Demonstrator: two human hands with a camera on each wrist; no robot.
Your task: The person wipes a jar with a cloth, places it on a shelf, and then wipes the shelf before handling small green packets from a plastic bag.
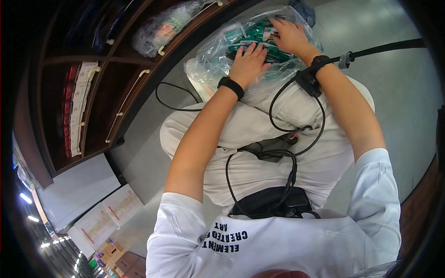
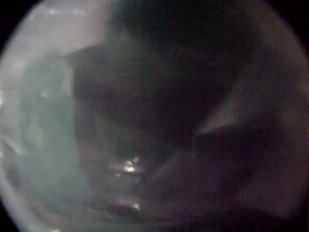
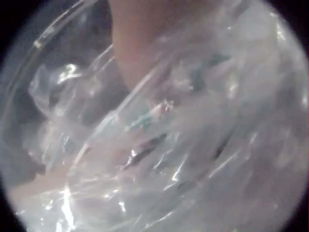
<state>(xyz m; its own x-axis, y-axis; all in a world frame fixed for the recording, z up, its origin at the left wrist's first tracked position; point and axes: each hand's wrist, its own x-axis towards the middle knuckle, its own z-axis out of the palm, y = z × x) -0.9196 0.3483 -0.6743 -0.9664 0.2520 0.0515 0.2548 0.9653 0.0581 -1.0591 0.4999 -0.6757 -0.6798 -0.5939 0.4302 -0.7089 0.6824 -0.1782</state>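
In the head view, a clear plastic bag (image 1: 211,55) full of shiny green packets (image 1: 252,34) lies in front of the seated person's crossed legs. The left hand (image 1: 249,64) rests on the near side of the packets, its fingers spread and pointing away. Farther over, the right hand (image 1: 292,37) reaches across the packets' right side with fingers extended. Crinkled plastic (image 3: 193,159) fills much of the right wrist view, partly covering the right hand's fingers. Blurred, dark green-tinted plastic (image 2: 48,130) fills the left wrist view, which shows no fingers.
A dark wooden shelf (image 1: 106,60) stands at the left, holding another plastic bag (image 1: 169,28) and red-and-white boxes (image 1: 81,109). Black cables (image 1: 320,125) loop over the lap and up to the right wrist. White cartons (image 1: 109,213) sit on the floor at lower left.
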